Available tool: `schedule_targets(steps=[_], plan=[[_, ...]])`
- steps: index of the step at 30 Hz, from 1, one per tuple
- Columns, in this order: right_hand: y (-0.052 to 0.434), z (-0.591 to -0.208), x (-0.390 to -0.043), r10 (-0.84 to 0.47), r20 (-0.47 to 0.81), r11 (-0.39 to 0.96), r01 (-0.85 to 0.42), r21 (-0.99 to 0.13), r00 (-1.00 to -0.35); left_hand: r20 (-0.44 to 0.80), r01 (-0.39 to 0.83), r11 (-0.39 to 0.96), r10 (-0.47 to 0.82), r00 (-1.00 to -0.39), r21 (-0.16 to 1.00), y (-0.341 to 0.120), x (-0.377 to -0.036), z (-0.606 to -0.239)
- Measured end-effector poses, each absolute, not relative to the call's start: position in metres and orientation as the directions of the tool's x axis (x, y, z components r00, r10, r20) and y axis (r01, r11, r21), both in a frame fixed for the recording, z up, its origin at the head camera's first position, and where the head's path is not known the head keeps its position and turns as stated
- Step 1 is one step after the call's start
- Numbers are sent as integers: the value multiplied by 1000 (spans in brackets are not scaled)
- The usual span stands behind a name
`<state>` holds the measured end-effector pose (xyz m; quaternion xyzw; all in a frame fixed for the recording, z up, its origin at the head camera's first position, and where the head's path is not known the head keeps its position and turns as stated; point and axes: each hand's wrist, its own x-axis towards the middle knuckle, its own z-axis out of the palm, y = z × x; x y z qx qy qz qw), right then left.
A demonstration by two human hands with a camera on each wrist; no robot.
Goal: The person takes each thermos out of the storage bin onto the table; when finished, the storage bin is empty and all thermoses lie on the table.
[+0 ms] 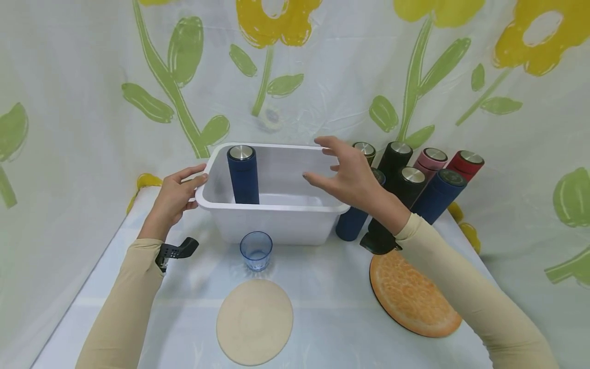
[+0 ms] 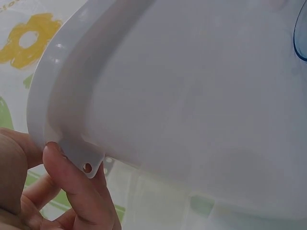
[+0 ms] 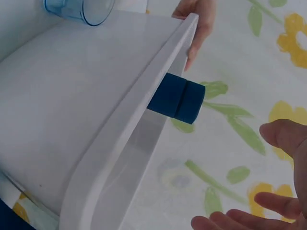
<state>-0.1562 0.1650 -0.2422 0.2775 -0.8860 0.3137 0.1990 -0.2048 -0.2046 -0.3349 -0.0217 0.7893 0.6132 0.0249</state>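
No writing to read anywhere: the white tub, flasks and mats beside it carry no labels.

Head view: high, looking forward and down across the table at the white bin, both arms, flasks beyond. Left wrist view: very near, looking up along the bin's outer corner; fingers fill the lower left. Right wrist view: near, looking along the bin's rim toward the backdrop. All three share the bin; head and right wrist also share the navy flask.
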Motion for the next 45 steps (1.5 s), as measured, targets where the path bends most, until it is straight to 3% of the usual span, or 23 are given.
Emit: schedule_targets(steps=[18, 27, 34, 45], plan=[[134, -234, -197, -447, 379, 737, -574, -356, -810, -53, -52, 256, -1, -999, 965, -205, -207, -332], [119, -226, -215, -461, 293, 746, -545, -383, -838, -61, -57, 245, 8, -998, 968, -206, -210, -328], [99, -225, -227, -474, 220, 716, -519, -466, -852, -49, -45, 249, 11, -999, 967, -206, -209, -330], [72, -229, -249, -477, 120, 762, -478, -436, -870, -55, -49, 242, 16, -998, 969, -207, -206, -336]])
